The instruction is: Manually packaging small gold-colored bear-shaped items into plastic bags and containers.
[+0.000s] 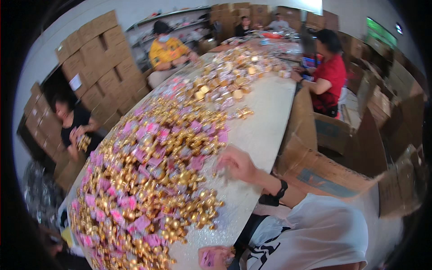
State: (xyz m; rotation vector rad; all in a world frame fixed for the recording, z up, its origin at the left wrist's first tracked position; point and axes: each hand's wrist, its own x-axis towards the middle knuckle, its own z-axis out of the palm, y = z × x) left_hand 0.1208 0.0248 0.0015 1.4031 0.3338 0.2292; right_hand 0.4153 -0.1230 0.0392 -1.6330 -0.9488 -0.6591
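A long white table [265, 117] carries a wide heap of gold-wrapped sweets and pink packets [148, 180]. My right hand [237, 164], blurred by motion, hovers low over the table at the heap's right edge. Its fingers are spread toward a few loose gold sweets [219, 172], and it wears a black wristband [281, 189]. At the bottom edge my left hand [212, 257] is closed on a small pink packet [207, 259]. My white shirt with black print [315, 238] fills the lower right.
Open cardboard boxes [324, 173] stand right of the table. Stacked cartons [99, 58] line the left wall. A person in black [74, 123] sits at left, one in yellow [166, 51] at the far side, one in red [330, 76] at right. A second pile of sweets [229, 74] lies further up.
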